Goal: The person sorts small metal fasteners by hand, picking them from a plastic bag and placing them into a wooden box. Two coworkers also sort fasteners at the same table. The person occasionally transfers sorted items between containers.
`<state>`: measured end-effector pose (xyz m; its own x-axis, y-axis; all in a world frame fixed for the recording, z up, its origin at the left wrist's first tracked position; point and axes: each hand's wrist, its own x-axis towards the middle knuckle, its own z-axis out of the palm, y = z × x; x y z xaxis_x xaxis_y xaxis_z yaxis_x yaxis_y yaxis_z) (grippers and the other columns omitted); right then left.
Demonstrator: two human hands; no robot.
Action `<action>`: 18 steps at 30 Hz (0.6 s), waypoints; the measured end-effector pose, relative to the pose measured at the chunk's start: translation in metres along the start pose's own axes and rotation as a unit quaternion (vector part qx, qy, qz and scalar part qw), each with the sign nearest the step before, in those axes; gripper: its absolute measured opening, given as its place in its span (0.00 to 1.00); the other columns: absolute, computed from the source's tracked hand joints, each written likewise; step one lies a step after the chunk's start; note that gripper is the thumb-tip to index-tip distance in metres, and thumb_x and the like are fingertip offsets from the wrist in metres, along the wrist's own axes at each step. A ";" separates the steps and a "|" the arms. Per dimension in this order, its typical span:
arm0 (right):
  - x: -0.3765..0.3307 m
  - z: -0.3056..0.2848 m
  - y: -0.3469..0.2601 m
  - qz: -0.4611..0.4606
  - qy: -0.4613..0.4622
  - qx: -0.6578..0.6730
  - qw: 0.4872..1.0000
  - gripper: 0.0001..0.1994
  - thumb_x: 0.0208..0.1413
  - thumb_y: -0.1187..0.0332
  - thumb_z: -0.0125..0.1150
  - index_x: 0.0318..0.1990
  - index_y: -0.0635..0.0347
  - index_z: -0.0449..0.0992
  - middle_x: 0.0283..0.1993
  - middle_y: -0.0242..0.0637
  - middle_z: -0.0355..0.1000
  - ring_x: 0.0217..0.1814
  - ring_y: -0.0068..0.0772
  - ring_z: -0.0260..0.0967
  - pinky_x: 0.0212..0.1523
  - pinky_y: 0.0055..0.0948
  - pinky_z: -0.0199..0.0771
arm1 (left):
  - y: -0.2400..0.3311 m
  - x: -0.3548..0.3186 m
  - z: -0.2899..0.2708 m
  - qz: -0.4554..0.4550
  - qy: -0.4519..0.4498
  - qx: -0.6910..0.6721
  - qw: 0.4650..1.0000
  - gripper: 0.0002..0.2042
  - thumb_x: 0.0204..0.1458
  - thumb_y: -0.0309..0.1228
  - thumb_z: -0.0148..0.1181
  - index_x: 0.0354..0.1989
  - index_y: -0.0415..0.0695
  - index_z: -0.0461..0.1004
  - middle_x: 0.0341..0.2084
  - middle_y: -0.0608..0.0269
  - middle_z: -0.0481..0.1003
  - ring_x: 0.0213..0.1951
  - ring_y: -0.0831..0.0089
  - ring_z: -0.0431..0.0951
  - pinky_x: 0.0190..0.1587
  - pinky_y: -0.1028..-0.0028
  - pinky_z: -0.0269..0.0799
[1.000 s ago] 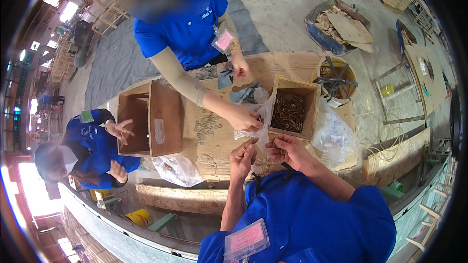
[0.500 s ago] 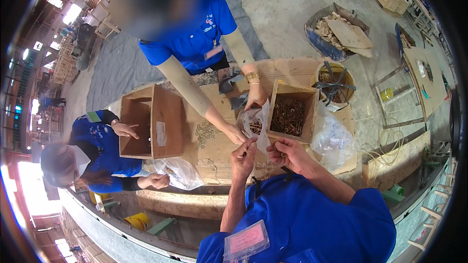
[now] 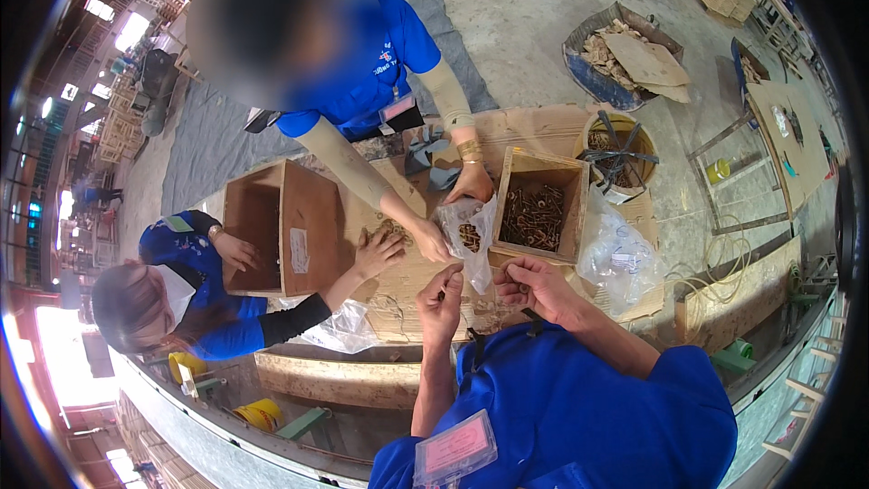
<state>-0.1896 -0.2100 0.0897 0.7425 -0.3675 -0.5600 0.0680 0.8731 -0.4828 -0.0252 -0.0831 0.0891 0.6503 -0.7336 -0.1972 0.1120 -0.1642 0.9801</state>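
- head view: the person's left hand [image 3: 443,294] is raised near the lower edge of a clear plastic bag [image 3: 470,237] of small brown screws, fingers pressed together as if pinching something tiny; what they pinch cannot be made out.
- head view: the right hand [image 3: 534,285] sits just beside it, fingers curled and pinched on a thin dark piece, likely a screw.
- head view: the bag hangs over the tabletop [image 3: 398,285], held open by a co-worker's hands [image 3: 471,183] opposite, just left of a wooden box of screws [image 3: 541,204].
- head view: by my reading, the step in hand is filling the bag with screws; the next move calls for bringing the pinched pieces up to the bag's mouth without knocking it.
- head view: another person's hand [image 3: 378,251] rests spread on a loose heap of screws, beside an open wooden crate [image 3: 281,228] lying on its side.
- head view: hard to tell are the bag's opening, how full it is, and the crate's contents; the fisheye rim bends and darkens the far floor.
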 end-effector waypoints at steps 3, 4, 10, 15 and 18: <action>0.000 -0.002 0.001 0.004 0.000 0.002 1.000 0.09 0.65 0.66 0.53 0.45 0.61 0.73 0.42 0.38 0.75 0.38 0.27 0.76 0.37 0.26 0.80 | 0.004 0.001 -0.006 0.003 0.022 0.005 1.000 0.12 0.60 0.31 0.57 0.46 0.36 0.77 0.21 0.76 0.67 0.23 0.87 0.62 0.26 0.83 0.56; 0.000 -0.003 0.001 0.005 0.001 0.005 1.000 0.09 0.65 0.66 0.53 0.45 0.61 0.73 0.41 0.38 0.75 0.38 0.27 0.76 0.37 0.26 0.80 | 0.005 0.001 -0.007 -0.002 0.027 0.000 1.000 0.12 0.60 0.31 0.57 0.47 0.36 0.77 0.21 0.76 0.67 0.23 0.87 0.61 0.26 0.83 0.57; 0.001 -0.002 0.001 0.010 -0.007 0.006 1.000 0.08 0.65 0.66 0.53 0.44 0.61 0.73 0.40 0.37 0.75 0.37 0.27 0.75 0.36 0.26 0.79 | 0.004 0.002 -0.015 0.003 0.060 0.034 0.998 0.14 0.61 0.31 0.56 0.49 0.35 0.75 0.20 0.76 0.66 0.23 0.87 0.60 0.25 0.83 0.56; -0.001 -0.003 0.001 0.009 0.002 0.003 1.000 0.08 0.65 0.66 0.53 0.44 0.60 0.73 0.40 0.37 0.75 0.37 0.26 0.75 0.36 0.25 0.79 | -0.010 0.006 -0.024 -0.019 0.076 0.070 0.994 0.14 0.61 0.30 0.53 0.50 0.35 0.75 0.20 0.76 0.65 0.22 0.87 0.59 0.24 0.83 0.54; -0.001 -0.001 0.001 0.010 0.002 -0.005 1.000 0.08 0.65 0.66 0.52 0.44 0.60 0.73 0.39 0.37 0.75 0.37 0.26 0.75 0.36 0.25 0.79 | -0.031 0.007 -0.039 -0.037 0.120 0.049 0.991 0.14 0.61 0.29 0.51 0.50 0.34 0.75 0.20 0.76 0.64 0.23 0.87 0.59 0.24 0.83 0.53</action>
<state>-0.1905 -0.2094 0.0893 0.7406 -0.3523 -0.5722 0.0475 0.8768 -0.4784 0.0056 -0.0575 0.0577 0.8042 -0.5415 -0.2451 0.0996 -0.2838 0.9537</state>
